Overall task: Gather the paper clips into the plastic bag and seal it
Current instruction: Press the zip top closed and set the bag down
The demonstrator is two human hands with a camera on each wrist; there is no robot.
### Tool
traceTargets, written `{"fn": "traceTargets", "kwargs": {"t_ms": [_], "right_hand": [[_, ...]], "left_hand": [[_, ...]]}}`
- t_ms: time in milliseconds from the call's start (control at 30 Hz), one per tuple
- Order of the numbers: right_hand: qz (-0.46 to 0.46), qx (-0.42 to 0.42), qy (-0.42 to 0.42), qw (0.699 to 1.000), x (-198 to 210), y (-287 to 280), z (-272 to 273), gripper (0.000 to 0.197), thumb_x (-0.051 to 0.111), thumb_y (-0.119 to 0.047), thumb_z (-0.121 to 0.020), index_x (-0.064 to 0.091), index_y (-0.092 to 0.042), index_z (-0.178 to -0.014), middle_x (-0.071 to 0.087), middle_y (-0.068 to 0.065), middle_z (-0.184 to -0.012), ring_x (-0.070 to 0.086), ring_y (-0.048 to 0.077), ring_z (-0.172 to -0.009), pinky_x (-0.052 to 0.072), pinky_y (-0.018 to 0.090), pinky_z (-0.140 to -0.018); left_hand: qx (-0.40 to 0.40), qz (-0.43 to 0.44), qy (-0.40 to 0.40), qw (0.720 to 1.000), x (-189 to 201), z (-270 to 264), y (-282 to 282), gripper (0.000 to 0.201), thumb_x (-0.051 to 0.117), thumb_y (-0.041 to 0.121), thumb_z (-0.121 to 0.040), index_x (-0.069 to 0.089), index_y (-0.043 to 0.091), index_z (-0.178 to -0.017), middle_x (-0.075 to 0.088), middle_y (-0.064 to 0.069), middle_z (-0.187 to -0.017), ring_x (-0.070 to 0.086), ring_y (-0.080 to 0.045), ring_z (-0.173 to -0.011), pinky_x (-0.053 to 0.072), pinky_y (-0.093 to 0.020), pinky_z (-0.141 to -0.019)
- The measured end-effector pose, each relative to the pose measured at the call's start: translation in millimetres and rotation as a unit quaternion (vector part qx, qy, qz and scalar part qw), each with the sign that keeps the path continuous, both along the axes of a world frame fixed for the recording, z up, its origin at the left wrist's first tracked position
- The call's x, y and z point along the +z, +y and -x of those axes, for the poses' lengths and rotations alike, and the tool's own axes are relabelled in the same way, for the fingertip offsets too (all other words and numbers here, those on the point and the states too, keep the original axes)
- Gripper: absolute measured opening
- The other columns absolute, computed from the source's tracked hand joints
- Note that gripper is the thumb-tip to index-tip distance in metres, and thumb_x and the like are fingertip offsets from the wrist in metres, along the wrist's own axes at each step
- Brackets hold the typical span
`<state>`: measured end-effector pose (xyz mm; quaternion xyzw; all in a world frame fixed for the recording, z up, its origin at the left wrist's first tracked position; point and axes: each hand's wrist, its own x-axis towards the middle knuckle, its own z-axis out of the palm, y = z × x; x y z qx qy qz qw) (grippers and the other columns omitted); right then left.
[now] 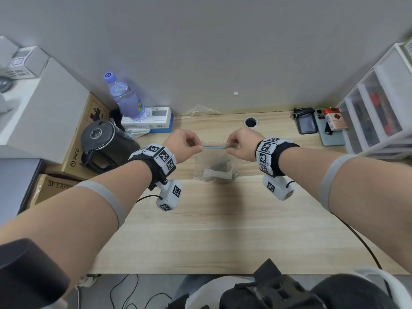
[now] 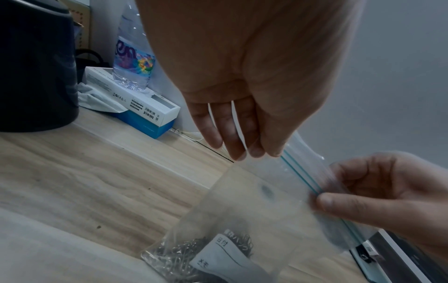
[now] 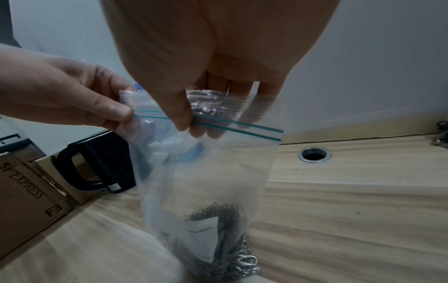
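Note:
A clear zip bag [image 1: 215,162] hangs upright over the wooden desk [image 1: 223,219], and I hold it by its top strip. My left hand [image 1: 199,148] pinches the strip's left end. My right hand [image 1: 230,148] pinches the strip a short way to the right. A heap of metal paper clips [image 3: 232,249] lies in the bag's bottom behind a white label [image 2: 225,256]. In the right wrist view my thumb [image 3: 180,116] presses on the green double zip line [image 3: 242,127]. From these views I cannot tell whether the strip is closed.
At the left stand a black kettle [image 1: 104,143], a water bottle [image 1: 127,99] on a white box [image 1: 153,121], and cardboard boxes [image 1: 55,186]. A cable hole [image 1: 250,122] lies behind the bag. A phone, a cigarette pack [image 1: 334,121] and a drawer unit [image 1: 379,103] are at right.

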<state>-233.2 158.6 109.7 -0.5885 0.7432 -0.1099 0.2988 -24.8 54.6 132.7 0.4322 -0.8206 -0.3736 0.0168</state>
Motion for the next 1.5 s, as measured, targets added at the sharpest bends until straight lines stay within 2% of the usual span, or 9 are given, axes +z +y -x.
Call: {"fn": "traceTargets", "kwargs": {"t_ms": [300,467,700,833,1033,1167,1300,1433,1500], "right_hand": [[0.0,-0.014,-0.005,1.0,-4,8,10,0.013,0.065,-0.031,-0.088,0.072,-0.022,-0.093,0.068,-0.008,-0.089,0.065,0.018,-0.086,0.055,0.032,-0.078],[0.013,-0.011,0.004,1.0,-5,9,9,0.013,0.066,-0.028,-0.088,0.074,-0.019,-0.093,0.062,-0.011,-0.079,0.063,0.017,-0.082,0.047,0.025,-0.072],[-0.01,-0.018,-0.003,1.0,-8,11,17,0.01,0.067,-0.031,-0.088,0.073,-0.024,-0.088,0.07,-0.006,-0.087,0.066,0.02,-0.085,0.056,0.035,-0.081],[-0.01,-0.035,-0.049,0.998,-10,11,20,0.011,0.07,-0.034,-0.085,0.073,-0.024,-0.086,0.07,-0.008,-0.086,0.066,0.017,-0.089,0.056,0.035,-0.084],[-0.05,-0.137,-0.123,0.982,-23,18,29,0.063,0.08,-0.048,-0.068,0.058,-0.023,-0.121,0.061,-0.006,-0.112,0.061,0.017,-0.102,0.05,0.034,-0.096],[-0.092,-0.166,-0.171,0.967,-55,24,25,0.086,0.086,-0.043,-0.058,0.049,-0.026,-0.134,0.062,-0.001,-0.12,0.062,0.019,-0.105,0.05,0.035,-0.097],[-0.08,-0.256,-0.277,0.923,-92,23,17,0.064,0.091,-0.031,-0.055,0.068,-0.018,-0.114,0.074,-0.002,-0.105,0.071,0.016,-0.097,0.055,0.04,-0.095],[-0.089,-0.262,-0.312,0.909,-102,22,0,0.029,0.08,-0.013,-0.078,0.073,-0.011,-0.106,0.073,0.003,-0.104,0.069,0.02,-0.098,0.052,0.034,-0.095],[-0.084,-0.291,-0.346,0.888,-103,19,-4,0.009,0.075,-0.015,-0.084,0.072,-0.01,-0.091,0.073,0.019,-0.098,0.07,0.036,-0.091,0.055,0.05,-0.09]], "left_hand": [[0.009,0.0,-0.003,1.0,0,3,2,0.009,0.074,0.018,-0.088,0.07,0.018,-0.079,0.061,0.01,-0.069,0.053,-0.001,-0.061,0.042,-0.012,-0.06],[0.02,0.005,-0.001,1.0,-2,2,4,0.007,0.073,0.016,-0.089,0.071,0.012,-0.082,0.058,0.009,-0.067,0.051,-0.002,-0.059,0.04,-0.003,-0.053],[0.03,0.006,-0.001,1.0,-6,-2,1,0.009,0.072,0.017,-0.089,0.069,0.015,-0.081,0.059,0.008,-0.068,0.052,-0.002,-0.06,0.04,-0.005,-0.054],[0.055,-0.017,0.035,0.998,-10,-1,0,0.007,0.073,0.017,-0.088,0.068,0.012,-0.086,0.064,0.005,-0.076,0.057,-0.003,-0.066,0.045,-0.016,-0.067],[0.115,-0.145,0.036,0.982,-24,-3,-1,0.056,0.082,0.014,-0.08,0.052,0.012,-0.127,0.072,-0.006,-0.11,0.07,-0.02,-0.099,0.056,-0.033,-0.089],[0.138,-0.179,0.023,0.974,-51,0,-2,0.073,0.08,0.005,-0.079,0.041,0.009,-0.14,0.061,-0.008,-0.124,0.065,-0.022,-0.109,0.055,-0.032,-0.086],[0.141,-0.227,0.031,0.963,-87,-1,5,0.056,0.076,0.0,-0.084,0.052,0.005,-0.134,0.063,-0.008,-0.124,0.064,-0.021,-0.105,0.052,-0.02,-0.083],[0.152,-0.226,0.032,0.962,-112,-3,8,0.033,0.076,0.018,-0.087,0.069,0.003,-0.115,0.072,-0.011,-0.11,0.065,-0.019,-0.096,0.052,-0.033,-0.092],[0.183,-0.236,0.026,0.954,-119,-4,4,0.03,0.077,0.034,-0.083,0.074,0.009,-0.098,0.075,-0.013,-0.1,0.067,-0.023,-0.09,0.056,-0.041,-0.092]]}}
